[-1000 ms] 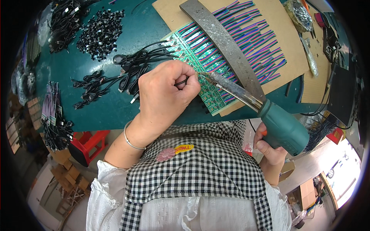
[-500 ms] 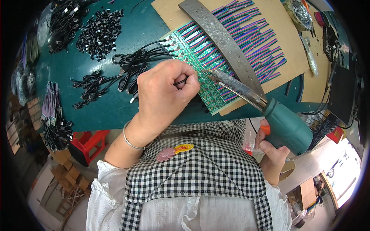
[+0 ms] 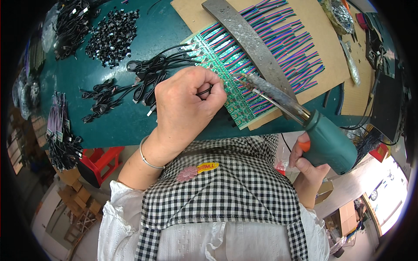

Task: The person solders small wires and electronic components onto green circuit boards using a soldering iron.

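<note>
Right now my left hand (image 3: 185, 104) is curled into a fist over the near edge of the green circuit strips (image 3: 220, 65), its grip pinched shut on a thin black wire (image 3: 203, 92) that pokes out between thumb and forefinger. My right hand (image 3: 307, 163) is wrapped tight around the teal soldering gun (image 3: 324, 141), low at the counter's (image 3: 126, 117) near edge. The gun's crusted metal tip (image 3: 252, 82) reaches up and left onto the strips, just beside my left knuckles. Those strips lie on a sheet of brown cardboard (image 3: 313, 26), with striped ribbon wires (image 3: 291, 48) fanning out from them under a grey metal bar (image 3: 248, 39). To my left, black cables (image 3: 143, 78) lie loosely bunched on the green counter.
</note>
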Demonstrator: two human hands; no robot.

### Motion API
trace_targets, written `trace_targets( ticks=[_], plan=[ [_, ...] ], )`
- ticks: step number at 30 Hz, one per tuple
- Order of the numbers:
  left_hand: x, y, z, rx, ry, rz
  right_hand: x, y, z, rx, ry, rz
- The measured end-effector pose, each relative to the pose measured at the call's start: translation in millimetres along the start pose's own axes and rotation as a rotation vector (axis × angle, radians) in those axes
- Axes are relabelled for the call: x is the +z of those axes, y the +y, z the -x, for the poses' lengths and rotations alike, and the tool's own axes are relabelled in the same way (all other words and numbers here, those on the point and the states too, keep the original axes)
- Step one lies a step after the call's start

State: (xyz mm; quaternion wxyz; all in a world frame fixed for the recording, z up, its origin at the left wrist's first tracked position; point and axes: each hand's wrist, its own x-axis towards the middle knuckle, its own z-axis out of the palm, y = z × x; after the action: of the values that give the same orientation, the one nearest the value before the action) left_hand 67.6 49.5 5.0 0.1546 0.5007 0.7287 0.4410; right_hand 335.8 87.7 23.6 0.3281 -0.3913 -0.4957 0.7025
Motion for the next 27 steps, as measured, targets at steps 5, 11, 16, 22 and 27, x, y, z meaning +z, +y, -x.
trace_targets(
  ticks=[5, 11, 16, 22, 27],
  plan=[
    [-1, 0, -1, 0.015, -0.004, -0.018, -3, -3, -3, -0.027, -0.021, -0.009],
    [2, 1, -3, 0.013, -0.001, -0.011, -4, -9, -13, -0.100, 0.012, -0.017],
    [3, 5, -4, 0.011, -0.011, 0.016, -15, -25, -26, -0.227, 0.054, -0.042],
    [-5, 7, 2, -0.030, 0.004, -0.030, -19, -45, -55, -0.423, 0.161, -0.150],
    [-7, 5, 5, -0.041, 0.000, -0.031, -28, -48, -94, -0.550, 0.196, -0.114]
  ],
)
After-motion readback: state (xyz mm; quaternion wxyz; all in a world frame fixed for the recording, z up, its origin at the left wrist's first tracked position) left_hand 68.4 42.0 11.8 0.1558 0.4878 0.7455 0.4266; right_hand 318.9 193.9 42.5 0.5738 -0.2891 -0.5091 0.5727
